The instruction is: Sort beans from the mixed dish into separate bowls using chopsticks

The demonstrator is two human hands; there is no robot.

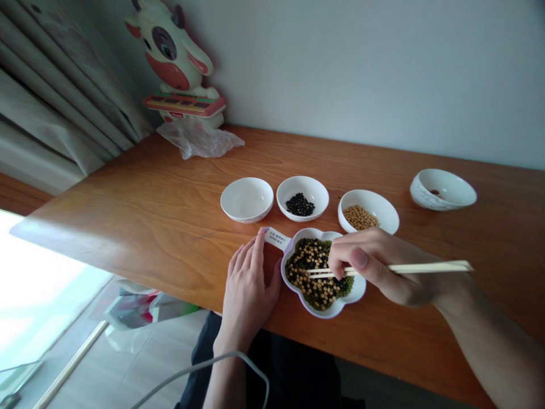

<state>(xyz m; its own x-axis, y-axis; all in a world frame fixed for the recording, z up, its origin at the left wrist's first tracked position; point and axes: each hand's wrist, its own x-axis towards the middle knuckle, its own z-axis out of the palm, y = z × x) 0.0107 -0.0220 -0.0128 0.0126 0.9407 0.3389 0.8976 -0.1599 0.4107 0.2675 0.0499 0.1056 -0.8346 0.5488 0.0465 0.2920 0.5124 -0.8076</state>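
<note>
A purple-rimmed, scalloped dish point(359, 288) with a short labelled handle holds a mix of black, yellow and green beans point(317, 287). My left hand point(252, 278) rests on the table beside it, fingers stretched out, a fingertip at the handle's end. My right hand point(378, 264) is closed around a pair of wooden chopsticks point(430, 267). Their tips reach into the beans near the dish's middle. Whether a bean sits between the tips is too small to tell. Behind the dish stand a white bowl with black beans point(300, 204) and one with yellow soybeans point(360, 217).
A bare white bowl point(247, 200) stands at the left of the row. Farther right is another bowl point(443, 189) with a few small reddish bits. At the back left, a cow-shaped toy keyboard point(183, 74) stands by a clear plastic bag point(200, 139). A grey cable point(213, 359) crosses my left forearm.
</note>
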